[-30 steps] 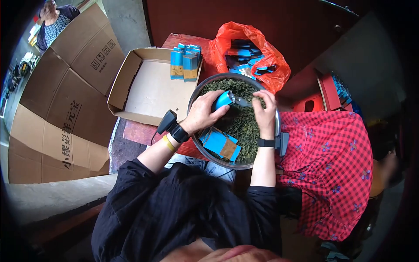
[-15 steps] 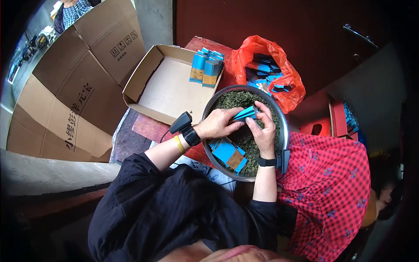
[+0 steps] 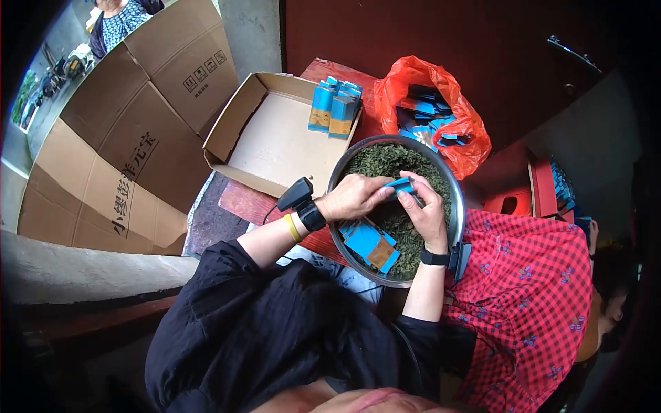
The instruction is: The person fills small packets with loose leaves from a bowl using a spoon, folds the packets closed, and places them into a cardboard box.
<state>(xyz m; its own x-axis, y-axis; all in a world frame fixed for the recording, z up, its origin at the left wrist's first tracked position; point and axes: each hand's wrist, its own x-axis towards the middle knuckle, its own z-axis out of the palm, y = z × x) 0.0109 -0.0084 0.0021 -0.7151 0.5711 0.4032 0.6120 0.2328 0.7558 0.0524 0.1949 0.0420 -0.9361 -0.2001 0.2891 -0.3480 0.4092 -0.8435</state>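
Above a round metal bowl [image 3: 457, 227] of dark green dried leaves, my left hand [image 3: 354, 197] grips a small blue packet [image 3: 400, 186] by its left part. The fingers of my right hand [image 3: 427, 208] pinch the same packet at its right end, near the top. Several flat blue packets [image 3: 368, 242] with gold-brown bands lie on the leaves at the bowl's lower left. Filled-looking blue packets [image 3: 335, 107] stand grouped in the right back corner of a shallow cardboard tray [image 3: 268, 148].
A red plastic bag [image 3: 470, 148] holding more blue packets stands behind the bowl. Red checked cloth [image 3: 523, 289] lies to the right, beside a red box [image 3: 542, 186]. A large cardboard sheet [image 3: 103, 151] leans at left. One person [image 3: 122, 24] is at the upper left, another at the far right.
The spoon-like tool seen by my right hand a second ago is no longer visible. My right hand has closed on the packet, whose open end is now pressed flat. The view has shifted.
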